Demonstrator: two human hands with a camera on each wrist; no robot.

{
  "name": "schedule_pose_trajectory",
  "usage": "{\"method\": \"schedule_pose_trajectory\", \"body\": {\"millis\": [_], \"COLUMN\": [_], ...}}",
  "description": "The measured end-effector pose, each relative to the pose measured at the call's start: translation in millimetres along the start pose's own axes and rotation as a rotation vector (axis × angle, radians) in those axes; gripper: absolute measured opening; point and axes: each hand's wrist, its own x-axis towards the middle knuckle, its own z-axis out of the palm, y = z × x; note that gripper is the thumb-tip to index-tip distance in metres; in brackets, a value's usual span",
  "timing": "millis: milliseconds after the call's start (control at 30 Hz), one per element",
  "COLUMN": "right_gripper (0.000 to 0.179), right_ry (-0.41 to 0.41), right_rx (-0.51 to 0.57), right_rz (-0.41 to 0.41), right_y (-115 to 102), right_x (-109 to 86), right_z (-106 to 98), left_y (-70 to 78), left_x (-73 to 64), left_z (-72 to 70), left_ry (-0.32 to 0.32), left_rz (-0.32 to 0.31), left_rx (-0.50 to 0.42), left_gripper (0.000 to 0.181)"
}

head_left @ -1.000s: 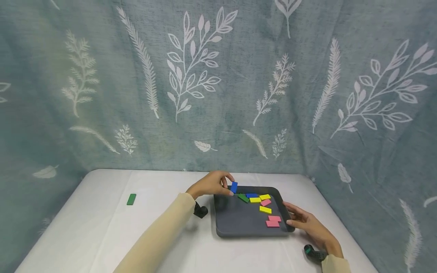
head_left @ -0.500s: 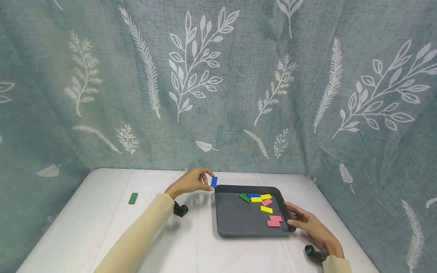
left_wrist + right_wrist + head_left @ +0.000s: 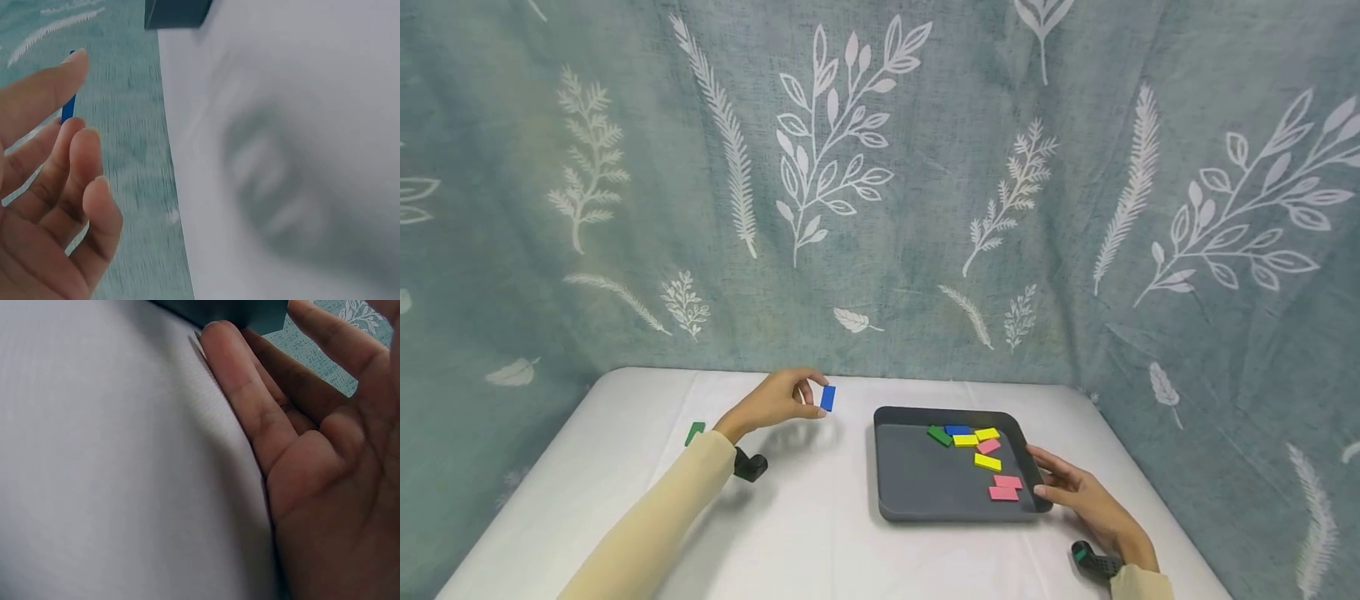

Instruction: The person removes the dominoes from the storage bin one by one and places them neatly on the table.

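Note:
My left hand pinches a flat blue rectangular block between thumb and fingertips, held up over the table left of the tray. Edge-on, that block appears as a thin strip in the left wrist view. With thumb and fingers at its right wall, my right hand holds the dark grey tray. Inside the tray lie a green block, another blue block, several yellow blocks and several pink blocks. In the right wrist view the fingers reach to the tray's edge.
A single green block lies at the left of the white-covered table, partly hidden by the left sleeve. A patterned teal curtain hangs behind and beside the table.
My left hand has moved left with the blue block, from over the tray's back left corner to beyond its left side. The right hand stays at the tray.

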Motion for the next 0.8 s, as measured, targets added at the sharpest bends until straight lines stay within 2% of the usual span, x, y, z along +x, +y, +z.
{"method": "schedule_pose_trajectory", "body": {"millis": [233, 433, 800], "right_gripper": [0.077, 0.077, 0.079], "right_ry": [0.025, 0.024, 0.031], "right_rx": [0.016, 0.020, 0.025], "right_rz": [-0.015, -0.003, 0.005], "right_y": [-3, 2, 1], "right_x": [-0.2, -0.5, 0.0], "right_z": [0, 1, 0], "left_y": [-15.6, -34.8, -57.9], "left_x": [-15.3, -30.1, -54.8], "left_z": [-21.4, -34.2, -55.8], "left_ry": [0.037, 0.043, 0.088], "left_rz": [-0.028, -0.045, -0.073], "left_rx": [0.046, 0.079, 0.136], "left_gripper": [0.047, 0.048, 0.048]}}
